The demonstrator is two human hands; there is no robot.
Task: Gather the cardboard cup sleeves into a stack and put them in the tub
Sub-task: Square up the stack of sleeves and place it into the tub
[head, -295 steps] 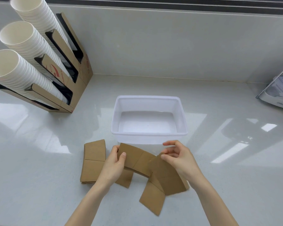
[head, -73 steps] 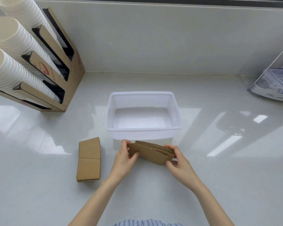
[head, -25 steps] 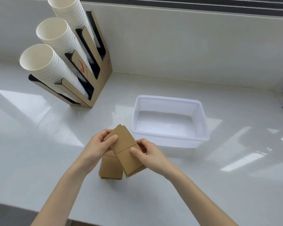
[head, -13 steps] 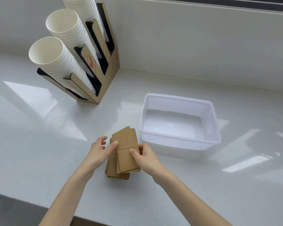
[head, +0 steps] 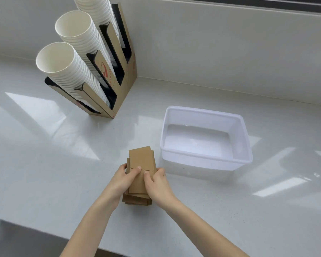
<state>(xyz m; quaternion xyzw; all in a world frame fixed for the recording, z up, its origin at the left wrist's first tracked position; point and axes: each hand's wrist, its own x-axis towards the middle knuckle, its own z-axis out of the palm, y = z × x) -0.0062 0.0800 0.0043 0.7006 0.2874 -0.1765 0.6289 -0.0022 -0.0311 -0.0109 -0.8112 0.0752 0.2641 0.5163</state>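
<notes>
- The person is standing at the white counter (head: 44,164), both hands closing on a pile of cardboard cup sleeves (head: 140,162) lying near the counter's front edge, just beside the left wall of the tub (head: 243,138).
- The left hand (head: 121,179) is cupping the pile's left side, thumb pressing flat on the top sleeve; the right hand (head: 157,182) is mirroring it, thumb on top and fingers curling round the right edge.
- The top sleeves are sitting a little askew over the lower ones, so the stack is looking not quite square.
- To do this well, I would be squeezing both sides evenly and tapping the edges flush before lifting.
- The tub is standing empty; the cup rack (head: 122,86) is well apart, at the counter's back left.
</notes>
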